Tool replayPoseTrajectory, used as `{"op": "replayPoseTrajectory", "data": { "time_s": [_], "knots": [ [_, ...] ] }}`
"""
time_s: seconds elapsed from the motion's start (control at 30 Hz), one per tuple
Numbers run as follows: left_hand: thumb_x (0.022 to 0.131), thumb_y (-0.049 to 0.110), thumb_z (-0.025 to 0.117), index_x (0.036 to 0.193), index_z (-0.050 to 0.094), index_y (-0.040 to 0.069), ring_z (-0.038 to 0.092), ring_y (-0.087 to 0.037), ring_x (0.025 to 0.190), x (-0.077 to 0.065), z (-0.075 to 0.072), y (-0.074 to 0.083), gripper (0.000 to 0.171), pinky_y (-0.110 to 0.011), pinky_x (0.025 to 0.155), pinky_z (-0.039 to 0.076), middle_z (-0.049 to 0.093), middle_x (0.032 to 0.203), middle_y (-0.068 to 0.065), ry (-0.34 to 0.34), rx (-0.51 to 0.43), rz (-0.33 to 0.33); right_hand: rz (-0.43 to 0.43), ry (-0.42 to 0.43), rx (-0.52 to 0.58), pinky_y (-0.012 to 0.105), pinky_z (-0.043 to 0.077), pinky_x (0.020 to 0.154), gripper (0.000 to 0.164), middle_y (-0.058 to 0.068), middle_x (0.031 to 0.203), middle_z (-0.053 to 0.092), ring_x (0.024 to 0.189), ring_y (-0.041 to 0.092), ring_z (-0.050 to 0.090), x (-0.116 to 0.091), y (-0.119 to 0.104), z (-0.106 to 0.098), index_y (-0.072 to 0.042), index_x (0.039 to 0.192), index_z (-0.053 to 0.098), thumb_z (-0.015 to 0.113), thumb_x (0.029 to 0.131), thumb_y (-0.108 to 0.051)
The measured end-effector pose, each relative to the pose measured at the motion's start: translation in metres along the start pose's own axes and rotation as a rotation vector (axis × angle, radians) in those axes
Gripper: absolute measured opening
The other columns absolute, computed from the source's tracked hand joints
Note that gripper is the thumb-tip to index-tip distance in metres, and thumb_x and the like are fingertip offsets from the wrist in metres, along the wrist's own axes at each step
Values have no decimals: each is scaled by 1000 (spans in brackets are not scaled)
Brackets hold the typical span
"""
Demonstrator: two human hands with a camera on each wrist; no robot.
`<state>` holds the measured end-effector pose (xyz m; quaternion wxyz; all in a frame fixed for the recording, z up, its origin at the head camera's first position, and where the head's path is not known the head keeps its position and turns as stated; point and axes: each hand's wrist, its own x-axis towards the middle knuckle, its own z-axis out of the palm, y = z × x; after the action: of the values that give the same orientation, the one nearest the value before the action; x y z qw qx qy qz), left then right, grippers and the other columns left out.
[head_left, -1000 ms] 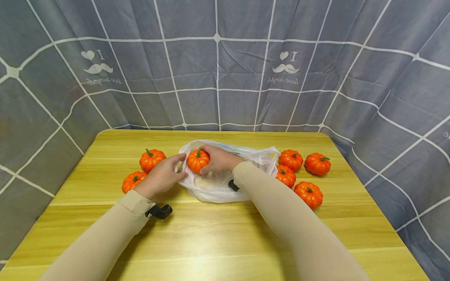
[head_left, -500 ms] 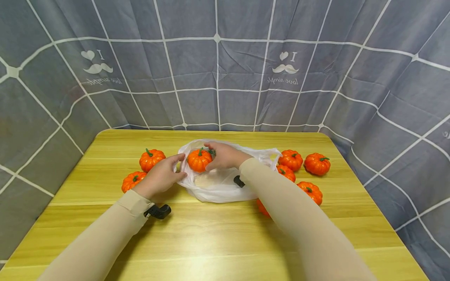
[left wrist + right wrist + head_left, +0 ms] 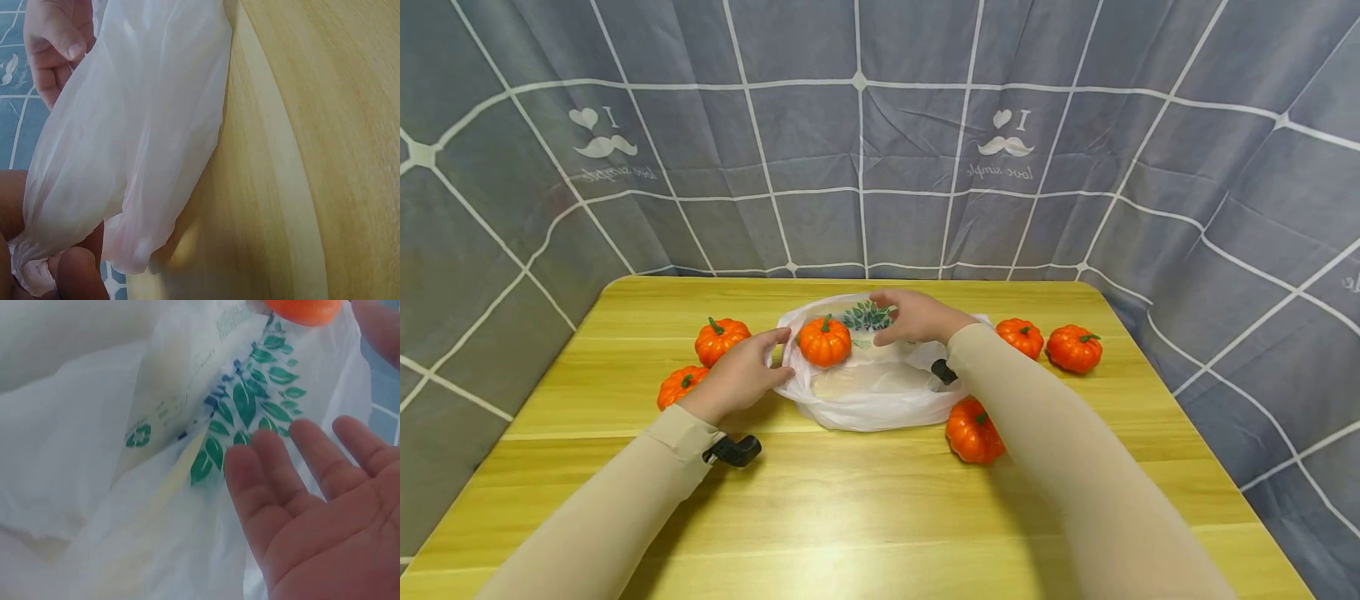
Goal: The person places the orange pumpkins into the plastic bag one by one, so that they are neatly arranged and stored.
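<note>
A white plastic bag (image 3: 880, 408) with green leaf print lies spread at the middle of the table, its mouth facing up. Inside its left end sits a small orange pumpkin (image 3: 824, 342) with a green stem. My left hand (image 3: 741, 379) holds the bag's left edge; in the left wrist view the film is gathered between the fingers (image 3: 78, 275). Over the bag's right part, my right hand (image 3: 917, 319) hovers with nothing in it. Its fingers are spread in the right wrist view, beside the leaf print, with the pumpkin (image 3: 306, 309) at the top edge.
Two pumpkins (image 3: 721, 340) stand left of the bag, one partly behind my left hand. To the right are a pumpkin (image 3: 1019, 336) by the bag, another pumpkin (image 3: 1074, 348) farther out, and a nearer pumpkin (image 3: 973, 432) beside my right forearm. A grey curtain (image 3: 865, 167) hangs behind the table.
My right hand has let go of the pumpkin in the bag and moved right, uncovering the leaf print. The right forearm now hides two pumpkins. My left hand stays at the bag's edge.
</note>
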<state>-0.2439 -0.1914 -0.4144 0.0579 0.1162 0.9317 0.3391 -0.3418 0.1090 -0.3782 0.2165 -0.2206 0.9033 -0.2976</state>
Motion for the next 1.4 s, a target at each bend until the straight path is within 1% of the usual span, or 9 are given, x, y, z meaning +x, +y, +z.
{"op": "replayPoseTrajectory", "data": {
  "time_s": [0.13, 0.33, 0.5, 0.67, 0.9, 1.13, 1.23, 1.33, 1.4],
  "knots": [
    [98, 22, 71, 158, 43, -1, 55, -39, 135, 1, 0, -1, 70, -60, 117, 42, 49, 161, -21, -2, 8, 5, -9, -12, 27, 49, 49, 115, 83, 11, 166, 44, 147, 39, 49, -7, 5, -6, -16, 163, 38, 81, 93, -24],
    [99, 23, 71, 159, 41, -1, 50, -41, 142, 1, 0, -1, 72, -62, 119, 39, 47, 162, -21, -9, 5, 2, -53, -17, 58, 51, 52, 111, 78, 11, 163, 47, 145, 38, 51, -27, -1, -16, -15, 160, 43, 81, 93, -25],
    [99, 24, 71, 160, 40, -1, 47, -42, 146, 2, -1, 0, 73, -62, 120, 38, 46, 163, -22, -14, -1, -3, -118, 33, 88, 50, 54, 110, 75, 12, 159, 50, 141, 38, 55, -49, -3, -31, -11, 157, 46, 82, 92, -20],
    [99, 22, 70, 160, 39, -2, 48, -41, 145, 1, -1, 1, 73, -61, 120, 39, 45, 163, -22, -16, -7, -1, -145, 130, 93, 50, 52, 112, 72, 12, 156, 54, 137, 36, 58, -75, 0, -51, -11, 155, 49, 82, 92, -17],
    [99, 21, 70, 159, 39, -3, 49, -41, 143, 2, 0, 2, 72, -60, 119, 41, 45, 163, -22, -19, -2, 5, -59, 270, 87, 57, 48, 115, 69, 13, 161, 49, 145, 38, 49, -114, 29, -83, -12, 157, 48, 78, 95, -20],
    [100, 22, 70, 160, 39, -3, 55, -35, 126, 2, -1, 1, 72, -49, 104, 49, 45, 163, -22, -27, 2, 1, 90, 333, 23, 65, 36, 121, 72, 19, 165, 41, 152, 42, 38, -146, 67, -102, -18, 159, 46, 78, 96, -31],
    [99, 22, 71, 159, 40, -3, 55, -37, 131, 2, -1, 0, 72, -53, 109, 48, 46, 163, -22, -28, 5, 3, 133, 334, 7, 68, 33, 122, 75, 24, 167, 35, 154, 48, 32, -156, 88, -106, -18, 161, 43, 77, 96, -35],
    [99, 22, 71, 159, 40, -3, 51, -39, 140, 1, -1, 0, 71, -59, 117, 43, 46, 163, -22, -27, -1, 7, 164, 322, 12, 70, 32, 121, 79, 28, 169, 29, 154, 53, 28, -165, 109, -108, -16, 163, 38, 76, 97, -34],
    [99, 21, 71, 159, 40, -3, 50, -39, 142, 1, -1, 0, 71, -59, 117, 42, 45, 163, -22, -28, -4, 9, 188, 319, 9, 71, 32, 120, 81, 31, 168, 28, 153, 55, 27, -171, 123, -108, -15, 164, 36, 77, 97, -35]
  ]
}}
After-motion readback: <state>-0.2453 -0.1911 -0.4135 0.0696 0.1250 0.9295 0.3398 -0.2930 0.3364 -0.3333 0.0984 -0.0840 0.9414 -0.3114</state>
